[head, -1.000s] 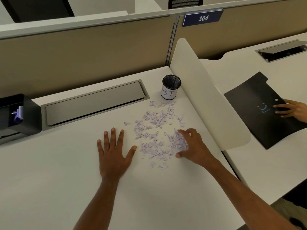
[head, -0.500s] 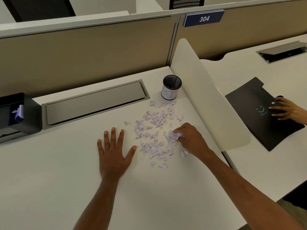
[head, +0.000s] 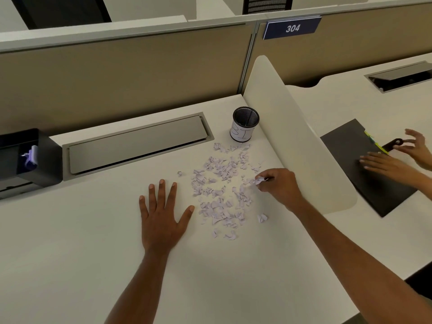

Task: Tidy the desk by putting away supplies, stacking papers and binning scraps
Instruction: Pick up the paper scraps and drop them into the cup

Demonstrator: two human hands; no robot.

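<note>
Several crumpled bits [head: 258,181] were pinched in the curled fingertips of the right hand [head: 278,188], at the right edge of the scattered paper scraps [head: 219,190]. That patch's long axis ran from near the person back toward the upright mesh cup [head: 244,125]. The left hand [head: 161,218] lay flat on the desk [head: 93,253], fingers spread.

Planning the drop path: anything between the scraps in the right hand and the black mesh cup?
Nothing visible. The right hand pinches a wad of scraps; the mesh cup stands upright beyond it, top open. Only loose scraps lie on the desk between. The white divider runs beside the path, not across.
</note>
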